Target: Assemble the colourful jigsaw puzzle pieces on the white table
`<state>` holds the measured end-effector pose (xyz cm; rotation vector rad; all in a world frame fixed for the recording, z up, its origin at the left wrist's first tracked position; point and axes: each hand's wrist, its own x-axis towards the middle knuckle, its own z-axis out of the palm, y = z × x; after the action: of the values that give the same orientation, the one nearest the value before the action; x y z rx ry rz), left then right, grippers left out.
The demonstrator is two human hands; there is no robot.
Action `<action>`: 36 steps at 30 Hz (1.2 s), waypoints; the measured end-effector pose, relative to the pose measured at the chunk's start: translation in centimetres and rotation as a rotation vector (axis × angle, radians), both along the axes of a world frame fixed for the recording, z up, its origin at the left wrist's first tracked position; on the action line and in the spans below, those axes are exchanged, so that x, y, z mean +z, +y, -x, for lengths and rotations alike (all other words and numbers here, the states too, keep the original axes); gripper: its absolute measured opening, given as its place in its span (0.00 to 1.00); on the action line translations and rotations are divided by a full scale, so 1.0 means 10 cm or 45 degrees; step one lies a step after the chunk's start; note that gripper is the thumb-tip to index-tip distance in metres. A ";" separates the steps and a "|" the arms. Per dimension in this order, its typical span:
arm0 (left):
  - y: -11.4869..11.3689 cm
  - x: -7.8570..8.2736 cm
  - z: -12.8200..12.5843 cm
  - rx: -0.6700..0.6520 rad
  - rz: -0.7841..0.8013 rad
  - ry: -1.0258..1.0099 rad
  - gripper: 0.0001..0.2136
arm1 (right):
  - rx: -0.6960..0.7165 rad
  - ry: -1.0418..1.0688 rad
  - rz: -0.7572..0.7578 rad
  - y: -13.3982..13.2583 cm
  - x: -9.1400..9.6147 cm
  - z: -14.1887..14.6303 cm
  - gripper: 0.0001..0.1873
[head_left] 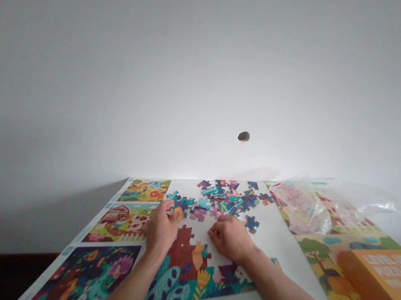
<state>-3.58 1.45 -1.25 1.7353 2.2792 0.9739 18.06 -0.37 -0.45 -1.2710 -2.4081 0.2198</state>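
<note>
My left hand (162, 227) is at the left end of a spread of loose jigsaw puzzle pieces (234, 201). Its thumb and forefinger are apart, beside a puzzle piece with an orange patch (179, 213). My right hand (232, 237) is curled, thumb against fingers, just above the white tabletop; anything in its grip is hidden. Between my forearms lies a joined section of puzzle (180, 250) with a brown shape, teal leaves and a yellow flower. My right wrist partly covers its right end.
Three printed pictures (122, 219) run along the table's left side. Clear plastic bags (303, 204) lie at the back right over a colourful printed sheet (317, 248). An orange puzzle box (390, 282) sits at the right. Behind the table rises a white wall (182, 74) with a small hole (243, 136).
</note>
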 end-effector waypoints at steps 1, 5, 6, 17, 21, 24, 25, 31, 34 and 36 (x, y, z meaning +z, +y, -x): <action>-0.01 0.00 -0.02 -0.018 -0.003 0.032 0.14 | -0.118 -0.007 -0.014 0.02 0.00 -0.01 0.13; -0.06 0.02 -0.10 -0.055 -0.019 0.172 0.14 | -0.460 -0.048 -0.120 0.07 0.01 -0.08 0.15; -0.07 0.02 -0.12 -0.083 -0.020 0.208 0.13 | -0.499 -0.063 -0.122 0.08 0.00 -0.09 0.18; -0.11 -0.08 -0.19 -0.537 0.022 0.411 0.15 | -0.203 -0.014 -0.002 0.04 -0.02 -0.02 0.18; -0.13 -0.09 -0.19 -0.496 0.059 0.460 0.16 | -0.219 -0.002 0.014 0.13 -0.05 -0.05 0.28; -0.11 -0.12 -0.19 -0.431 0.070 0.454 0.17 | -0.262 -0.005 0.013 0.18 -0.07 -0.09 0.26; -0.10 -0.13 -0.18 -0.431 0.062 0.442 0.17 | -0.275 -0.006 0.010 0.18 -0.07 -0.09 0.26; 0.04 -0.22 -0.07 -0.442 -0.166 0.118 0.22 | -0.260 -0.065 0.089 0.19 -0.06 -0.11 0.29; 0.11 -0.25 0.02 -0.333 -0.286 -0.146 0.25 | -0.270 -0.067 0.067 0.19 -0.08 -0.12 0.28; 0.14 -0.26 0.06 -0.273 -0.292 -0.255 0.24 | -0.230 -0.066 0.077 0.19 -0.09 -0.13 0.29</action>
<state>-4.18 2.83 -3.87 1.8241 1.8784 1.3362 19.39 1.49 -1.32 -1.5297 -2.3272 0.2106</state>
